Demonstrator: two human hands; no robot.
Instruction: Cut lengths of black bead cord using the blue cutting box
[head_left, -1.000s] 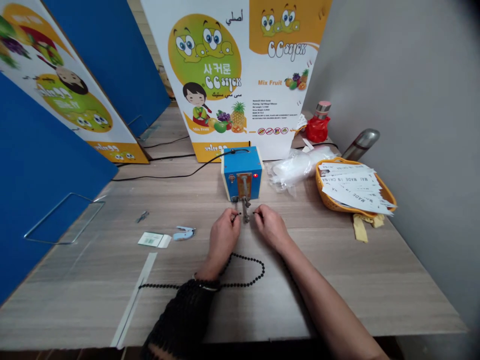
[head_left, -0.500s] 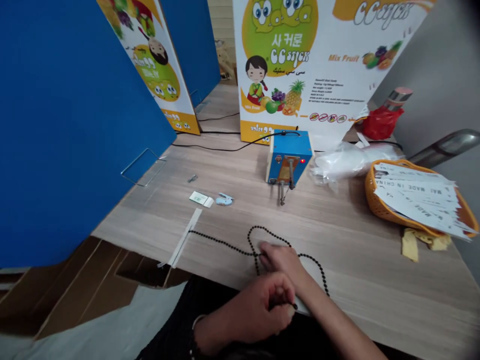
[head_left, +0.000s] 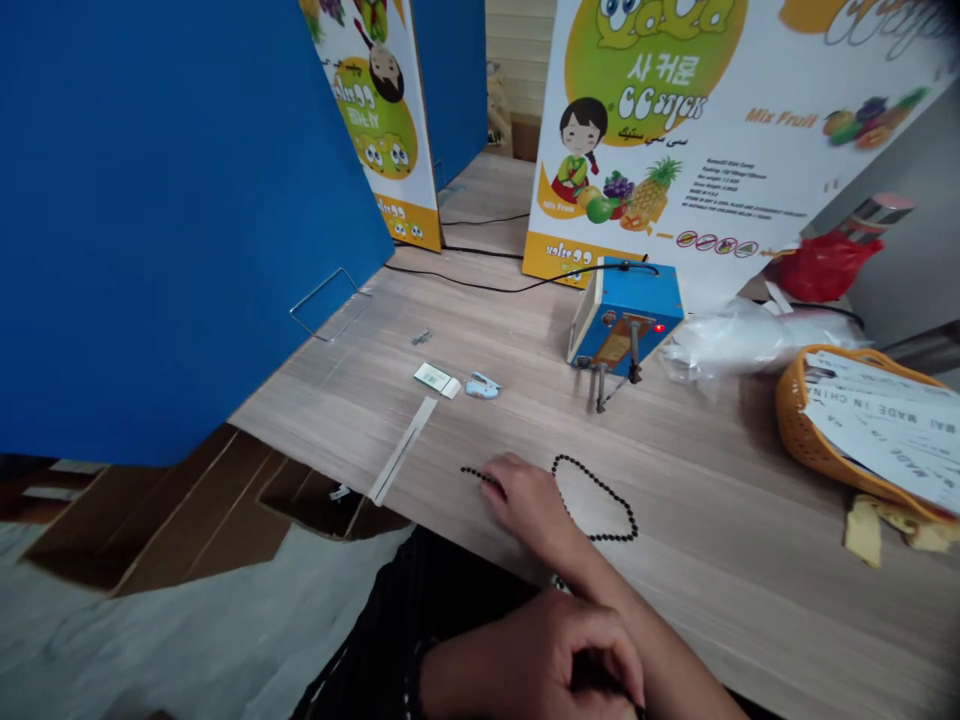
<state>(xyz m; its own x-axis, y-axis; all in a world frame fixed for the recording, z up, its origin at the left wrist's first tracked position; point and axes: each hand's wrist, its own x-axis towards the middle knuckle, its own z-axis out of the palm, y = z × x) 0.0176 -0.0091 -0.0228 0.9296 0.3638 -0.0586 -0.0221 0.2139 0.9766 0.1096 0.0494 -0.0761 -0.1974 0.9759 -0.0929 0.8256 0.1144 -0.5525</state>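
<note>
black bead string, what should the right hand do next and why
Probably pull the slack toward the left hand: the right hand rests on the black bead string, its loop lies loose, and the left hand is curled by the edge of the wooden table.

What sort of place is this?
Probably a small packing or production workspace: flattened "CC Stick" fruit cartons stand around, a small blue electrical device is plugged in with its red light on, and an orange basket holds "MADE IN CHINA" paper labels.
</note>
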